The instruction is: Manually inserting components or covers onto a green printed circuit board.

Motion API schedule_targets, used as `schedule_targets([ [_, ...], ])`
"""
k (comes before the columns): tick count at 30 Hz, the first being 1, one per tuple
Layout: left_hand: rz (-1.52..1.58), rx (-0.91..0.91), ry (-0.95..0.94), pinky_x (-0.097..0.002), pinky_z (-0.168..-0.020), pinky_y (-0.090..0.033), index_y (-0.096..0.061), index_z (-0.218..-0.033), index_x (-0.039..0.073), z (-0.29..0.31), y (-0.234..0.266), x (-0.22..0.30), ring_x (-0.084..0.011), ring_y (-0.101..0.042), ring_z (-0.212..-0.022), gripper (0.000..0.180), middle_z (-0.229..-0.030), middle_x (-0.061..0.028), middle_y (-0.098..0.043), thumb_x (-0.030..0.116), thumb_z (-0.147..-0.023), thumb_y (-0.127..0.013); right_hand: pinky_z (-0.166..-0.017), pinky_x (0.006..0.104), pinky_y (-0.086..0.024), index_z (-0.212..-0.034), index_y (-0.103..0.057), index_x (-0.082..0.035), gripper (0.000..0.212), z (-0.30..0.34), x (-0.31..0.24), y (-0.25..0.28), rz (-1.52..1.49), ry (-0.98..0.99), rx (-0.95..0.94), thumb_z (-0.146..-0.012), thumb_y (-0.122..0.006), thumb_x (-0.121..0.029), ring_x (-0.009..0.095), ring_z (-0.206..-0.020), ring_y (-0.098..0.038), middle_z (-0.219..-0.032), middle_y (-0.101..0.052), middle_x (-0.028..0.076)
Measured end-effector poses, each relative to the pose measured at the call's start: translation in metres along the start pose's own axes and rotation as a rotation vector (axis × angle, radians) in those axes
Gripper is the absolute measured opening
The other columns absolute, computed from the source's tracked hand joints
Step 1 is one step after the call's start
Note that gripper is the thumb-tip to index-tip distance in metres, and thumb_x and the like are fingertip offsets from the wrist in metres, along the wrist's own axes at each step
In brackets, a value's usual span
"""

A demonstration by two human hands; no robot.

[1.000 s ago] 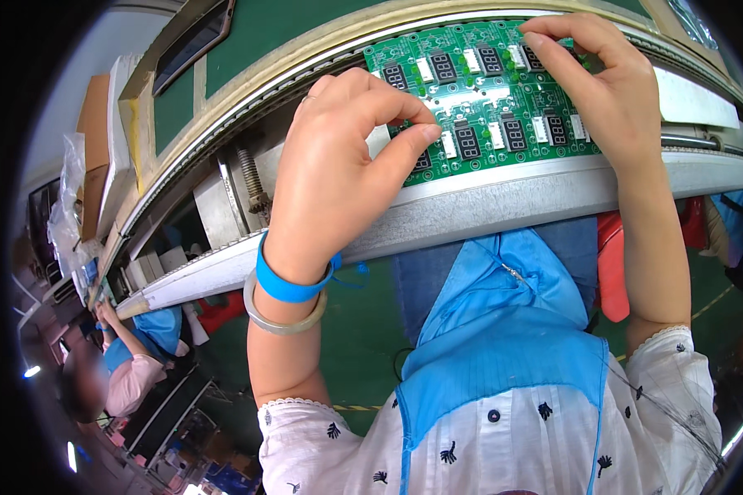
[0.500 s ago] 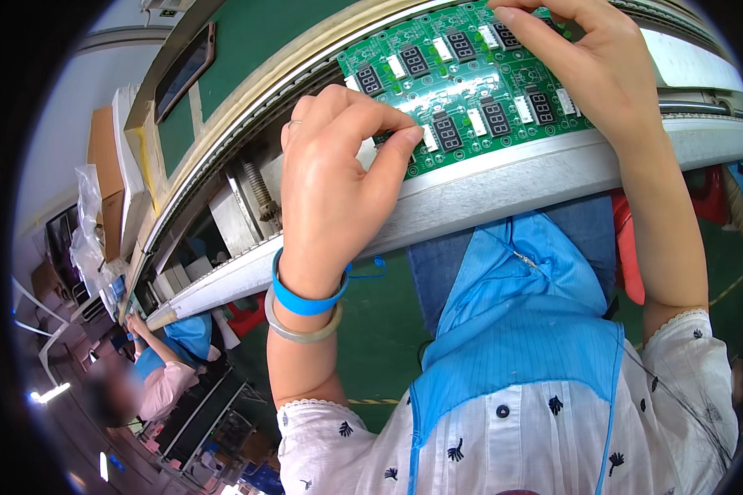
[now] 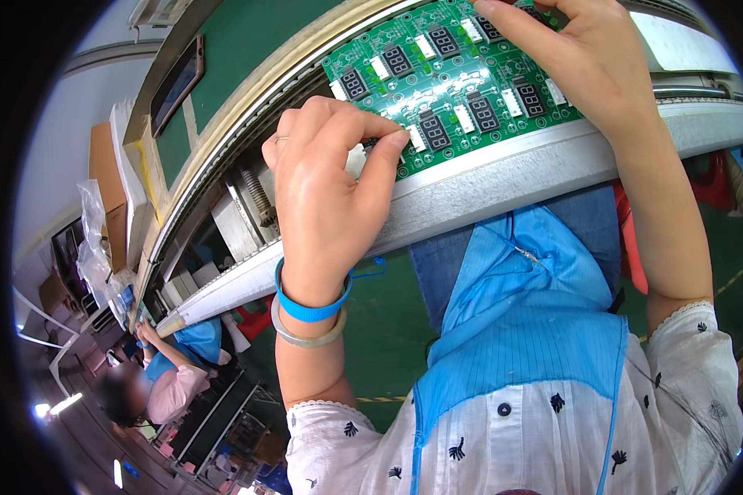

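Note:
A green circuit board panel point(image 3: 454, 82) lies across a metal rail in front of me. It carries rows of black digit displays point(image 3: 435, 130) and white connectors point(image 3: 464, 119). My left hand point(image 3: 330, 169) is closed in a pinch at the panel's near left corner, thumb and index tips beside a white connector point(image 3: 416, 139). Whatever lies between those tips is too small to make out. Over the panel's far right part, my right hand point(image 3: 594, 66) curls with thumb and index drawn together. Its fingertips are partly cut off by the upper picture edge, so what they grip is hidden.
The metal rail point(image 3: 487, 165) runs along the panel's near side. A phone point(image 3: 177, 87) rests on the green surface at the far left. Cardboard point(image 3: 107, 186) and clear plastic wrap point(image 3: 95, 247) stand at the left. Another person point(image 3: 161, 384) works further down the line.
The panel and both hands sit slightly further left in the picture, and the view has shifted a little too. The left hand keeps its pinch at the same corner.

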State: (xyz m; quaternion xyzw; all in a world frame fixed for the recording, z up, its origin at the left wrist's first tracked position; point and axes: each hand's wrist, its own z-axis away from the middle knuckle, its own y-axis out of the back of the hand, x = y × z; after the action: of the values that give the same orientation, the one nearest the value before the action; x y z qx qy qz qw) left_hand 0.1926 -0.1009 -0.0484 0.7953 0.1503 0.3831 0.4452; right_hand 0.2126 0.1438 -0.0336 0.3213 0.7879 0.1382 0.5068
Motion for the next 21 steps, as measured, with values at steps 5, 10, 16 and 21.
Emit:
schedule_targets([
  [5,-0.054,0.022,-0.025,-0.0387,-0.079,-0.033,-0.071,-0.081,0.011,-0.0012,-0.0016,0.0018,-0.024,-0.054,-0.084,0.01,-0.084,-0.0018,-0.062,0.01,-0.078,-0.08,-0.076,0.0351,-0.053,-0.093,-0.075,0.003,0.013,0.0008,0.0031,0.001,-0.03,-0.007,0.012,-0.084,-0.072,-0.007,0.026,-0.084,-0.067,-0.088,-0.071,0.016],
  [10,-0.12,0.019,-0.069,-0.0393,-0.08,-0.033,-0.07,-0.082,0.012,-0.0001,-0.0009,0.0022,-0.0238,-0.054,-0.086,0.011,-0.085,-0.0016,-0.061,0.011,-0.078,-0.08,-0.075,0.0351,-0.053,-0.093,-0.075,0.003,0.013,0.001,0.0029,-0.0004,-0.015,-0.002,0.016,-0.084,-0.072,-0.007,0.026,-0.083,-0.067,-0.089,-0.071,0.016],
  [16,-0.172,0.011,-0.112,-0.04,-0.08,-0.032,-0.07,-0.082,0.013,-0.0009,0.0003,0.0025,-0.0237,-0.055,-0.087,0.012,-0.086,-0.0017,-0.06,0.011,-0.077,-0.081,-0.074,0.0345,-0.053,-0.093,-0.075,0.003,0.014,0.0016,0.0025,0.0004,-0.017,-0.008,0.006,-0.085,-0.072,-0.007,0.025,-0.082,-0.067,-0.089,-0.071,0.016],
  [21,-0.176,0.027,-0.097,-0.0397,-0.081,-0.032,-0.07,-0.082,0.013,-0.0004,-0.0022,0.0031,-0.0238,-0.055,-0.087,0.012,-0.086,-0.0019,-0.06,0.011,-0.077,-0.081,-0.074,0.0336,-0.053,-0.094,-0.075,0.003,0.014,0.0015,0.0018,0.0012,-0.018,-0.041,-0.011,-0.085,-0.072,-0.008,0.024,-0.082,-0.067,-0.089,-0.072,0.015],
])
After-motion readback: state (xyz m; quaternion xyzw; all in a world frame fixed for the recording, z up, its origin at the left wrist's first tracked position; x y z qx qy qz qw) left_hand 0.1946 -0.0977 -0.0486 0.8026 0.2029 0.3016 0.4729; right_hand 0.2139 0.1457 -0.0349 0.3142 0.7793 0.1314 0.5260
